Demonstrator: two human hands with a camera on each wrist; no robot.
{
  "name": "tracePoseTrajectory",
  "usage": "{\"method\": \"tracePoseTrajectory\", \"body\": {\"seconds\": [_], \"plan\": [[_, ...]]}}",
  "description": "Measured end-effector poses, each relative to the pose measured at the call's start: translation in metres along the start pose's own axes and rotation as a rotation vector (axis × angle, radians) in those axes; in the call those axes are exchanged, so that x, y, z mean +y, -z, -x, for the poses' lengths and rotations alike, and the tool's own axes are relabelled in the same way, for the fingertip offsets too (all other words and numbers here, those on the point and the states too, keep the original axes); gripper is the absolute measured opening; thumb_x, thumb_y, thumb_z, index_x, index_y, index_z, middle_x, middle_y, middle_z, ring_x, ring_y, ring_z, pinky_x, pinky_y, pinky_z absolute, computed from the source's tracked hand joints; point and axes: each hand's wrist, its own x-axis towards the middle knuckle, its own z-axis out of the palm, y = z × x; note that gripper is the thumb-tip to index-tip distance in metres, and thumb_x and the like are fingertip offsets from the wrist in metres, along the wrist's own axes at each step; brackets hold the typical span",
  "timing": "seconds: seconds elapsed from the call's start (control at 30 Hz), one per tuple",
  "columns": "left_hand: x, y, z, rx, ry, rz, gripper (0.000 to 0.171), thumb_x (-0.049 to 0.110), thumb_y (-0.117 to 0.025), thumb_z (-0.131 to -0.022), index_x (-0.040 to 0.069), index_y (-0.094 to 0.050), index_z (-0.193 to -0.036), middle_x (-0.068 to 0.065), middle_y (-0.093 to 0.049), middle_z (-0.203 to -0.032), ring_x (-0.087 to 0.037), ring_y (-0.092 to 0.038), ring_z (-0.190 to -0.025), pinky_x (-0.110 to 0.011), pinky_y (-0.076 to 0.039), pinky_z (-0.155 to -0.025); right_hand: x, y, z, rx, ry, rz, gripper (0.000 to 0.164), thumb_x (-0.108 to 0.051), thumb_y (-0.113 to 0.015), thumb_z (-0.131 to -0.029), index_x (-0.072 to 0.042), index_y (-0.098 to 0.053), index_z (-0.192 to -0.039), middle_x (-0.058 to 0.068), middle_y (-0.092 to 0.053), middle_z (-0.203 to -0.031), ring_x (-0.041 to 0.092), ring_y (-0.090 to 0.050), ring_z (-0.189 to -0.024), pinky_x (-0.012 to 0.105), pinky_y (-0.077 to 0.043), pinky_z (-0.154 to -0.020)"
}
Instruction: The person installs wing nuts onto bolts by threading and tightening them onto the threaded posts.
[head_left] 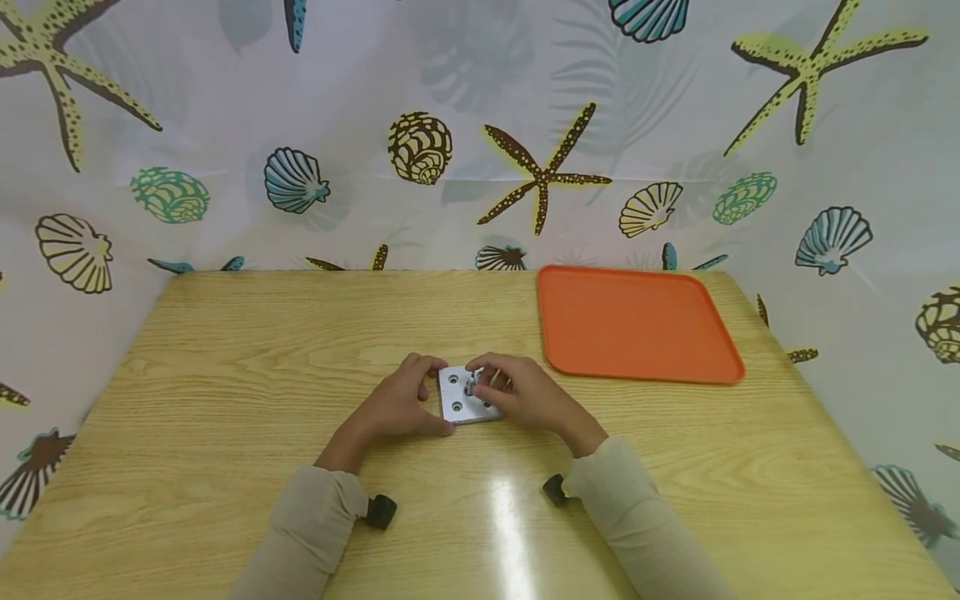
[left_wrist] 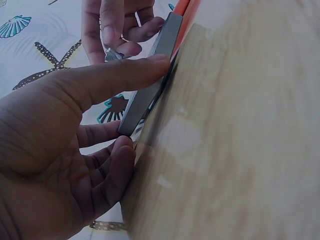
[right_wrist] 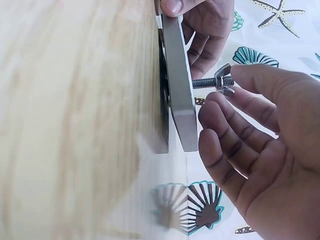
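Observation:
A flat silver metal plate (head_left: 472, 412) with round holes lies close over the wooden table in the middle of the head view. My left hand (head_left: 397, 403) grips it from the left, thumb on the near edge and fingers at the far edge. Out of its face stands a threaded bolt (right_wrist: 204, 83), which carries a wing nut (right_wrist: 224, 72) near its free end. My right hand (head_left: 531, 393) pinches the wing nut between thumb and fingers. Its other fingers are loosely curled beside the plate in the right wrist view.
An orange tray (head_left: 637, 325) lies at the back right of the wooden table (head_left: 247, 367). Behind the table hangs a white cloth (head_left: 352, 75) printed with shells and starfish. A black strap piece (head_left: 381, 512) sits at my left wrist, another (head_left: 555, 490) at my right.

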Motion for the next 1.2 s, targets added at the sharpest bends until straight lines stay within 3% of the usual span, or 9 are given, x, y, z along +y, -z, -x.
{"method": "tracePoseTrajectory", "body": {"seconds": [0.3, 0.53, 0.77, 1.2], "plan": [[0.0004, 0.0002, -0.0008, 0.004, 0.009, -0.014, 0.085, 0.034, -0.092, -0.069, 0.018, -0.048, -0.141, -0.003, -0.048, -0.118, -0.019, -0.048, -0.091, -0.031, -0.041, -0.073, -0.0002, -0.0001, 0.0007, 0.095, -0.015, 0.018, 0.019, -0.017, -0.067, -0.096, -0.008, -0.067, -0.113, 0.006, -0.067, -0.111, 0.015, -0.064, -0.091, 0.027, -0.053, -0.081], [0.0006, -0.0004, -0.0006, 0.001, 0.011, -0.013, 0.086, 0.034, -0.092, -0.070, 0.018, -0.048, -0.142, -0.003, -0.048, -0.119, -0.019, -0.048, -0.092, -0.031, -0.041, -0.073, 0.0008, 0.0002, 0.0011, 0.107, -0.001, 0.023, 0.010, -0.012, -0.065, -0.095, -0.008, -0.068, -0.104, 0.006, -0.070, -0.105, 0.014, -0.064, -0.088, 0.026, -0.053, -0.078], [-0.0002, -0.0006, -0.0007, 0.003, 0.007, -0.016, 0.087, 0.034, -0.092, -0.069, 0.017, -0.048, -0.142, -0.004, -0.049, -0.120, -0.018, -0.048, -0.091, -0.030, -0.041, -0.073, 0.0019, -0.0004, 0.0012, 0.108, -0.006, 0.013, 0.013, -0.006, -0.059, -0.095, -0.008, -0.069, -0.101, 0.005, -0.072, -0.101, 0.013, -0.062, -0.084, 0.024, -0.053, -0.072], [-0.0005, -0.0014, -0.0010, 0.005, 0.005, -0.018, 0.086, 0.035, -0.092, -0.069, 0.016, -0.048, -0.141, -0.004, -0.049, -0.122, -0.017, -0.049, -0.093, -0.029, -0.041, -0.074, 0.0002, -0.0004, 0.0004, 0.091, 0.026, 0.006, 0.012, -0.009, -0.065, -0.095, -0.009, -0.069, -0.105, 0.004, -0.070, -0.090, 0.010, -0.061, -0.079, 0.023, -0.052, -0.070]]}}
